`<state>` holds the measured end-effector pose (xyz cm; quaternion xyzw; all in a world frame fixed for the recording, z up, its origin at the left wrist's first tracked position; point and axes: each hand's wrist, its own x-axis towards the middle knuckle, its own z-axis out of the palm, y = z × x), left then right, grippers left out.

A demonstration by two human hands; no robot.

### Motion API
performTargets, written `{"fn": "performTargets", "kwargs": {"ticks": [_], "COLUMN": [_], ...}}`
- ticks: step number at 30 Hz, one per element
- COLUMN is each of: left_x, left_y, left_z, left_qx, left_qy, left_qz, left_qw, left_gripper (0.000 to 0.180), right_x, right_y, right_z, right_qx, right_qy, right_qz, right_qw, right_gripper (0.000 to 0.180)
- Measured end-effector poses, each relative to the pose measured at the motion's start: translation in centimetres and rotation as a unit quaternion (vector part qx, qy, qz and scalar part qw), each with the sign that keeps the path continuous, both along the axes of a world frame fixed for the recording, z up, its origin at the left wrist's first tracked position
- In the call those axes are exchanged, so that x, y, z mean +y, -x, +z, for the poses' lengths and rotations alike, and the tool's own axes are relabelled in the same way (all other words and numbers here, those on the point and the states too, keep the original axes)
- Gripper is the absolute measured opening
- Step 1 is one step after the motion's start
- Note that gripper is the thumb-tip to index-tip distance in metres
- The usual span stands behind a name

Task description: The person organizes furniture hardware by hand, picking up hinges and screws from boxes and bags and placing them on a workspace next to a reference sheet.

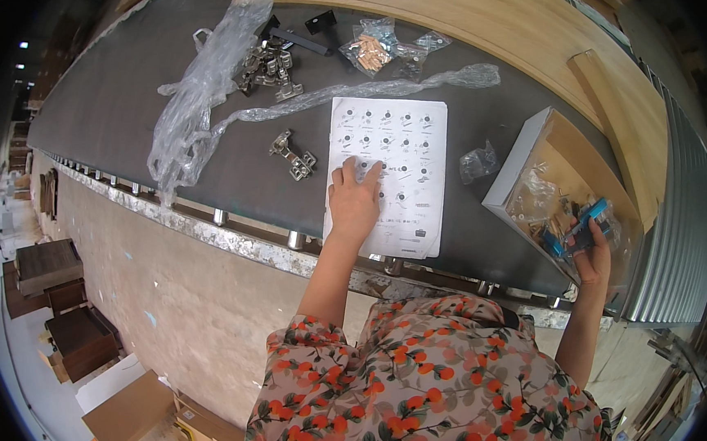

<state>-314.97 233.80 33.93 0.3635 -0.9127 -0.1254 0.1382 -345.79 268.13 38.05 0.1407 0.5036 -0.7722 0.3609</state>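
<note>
My left hand [356, 204] rests on a white instruction sheet [407, 225] printed with rows of small part drawings, its fingers stretched out and apart over the lower rows. Beneath the top page, edges of further pages show. My right hand [594, 259] is at the near end of an open cardboard box [519, 156], closed around a small blue and black packet [585, 229] whose exact kind I cannot make out. Clear plastic bags [537, 191] and small metal hardware lie in the box. Left of the sheet lies a metal cabinet hinge [293, 156].
Crumpled clear plastic wrap [198, 108] stretches across the dark conveyor belt [107, 98]. Several hinges [267, 67] are piled beside it. A bag of wooden dowels [372, 51] and a small clear bag [479, 162] lie farther off. A long wooden panel [470, 7] borders the far side.
</note>
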Motion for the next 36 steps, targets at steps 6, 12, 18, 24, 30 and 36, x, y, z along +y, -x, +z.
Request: {"fn": "performTargets", "kwargs": {"ticks": [6,12,18,24,30,36], "left_x": [0.0,-0.7,-1.2,-0.9,0.0,0.7], "left_y": [1.1,1.3,1.4,1.3,1.7,2.1], "left_z": [-0.4,-0.1,0.2,0.1,-0.1,-0.2], "left_qx": [0.025,0.006,-0.014,-0.015,-0.021,-0.066], "left_qy": [0.029,0.023,0.016,0.010,0.027,0.026], "left_qz": [-0.010,-0.037,-0.060,-0.049,-0.006,0.018], "left_qw": [0.999,0.999,0.998,0.999,0.999,0.997], "left_gripper": [0.037,0.035,0.034,0.035,0.036,0.037], "right_x": [0.9,1.9,1.8,1.5,-0.8,-1.4], "right_y": [-0.7,-1.6,-2.7,-1.8,0.2,2.3], "right_z": [0.2,1.1,1.9,2.2,1.9,0.9], "right_qx": [0.017,0.049,0.045,0.054,0.048,0.019], "right_qy": [-0.006,0.024,0.040,0.041,0.043,0.038], "right_qz": [-0.004,0.015,-0.043,-0.009,0.025,0.072], "right_qw": [1.000,0.998,0.997,0.998,0.998,0.996], "right_gripper": [0.027,0.030,0.031,0.032,0.033,0.031]}}
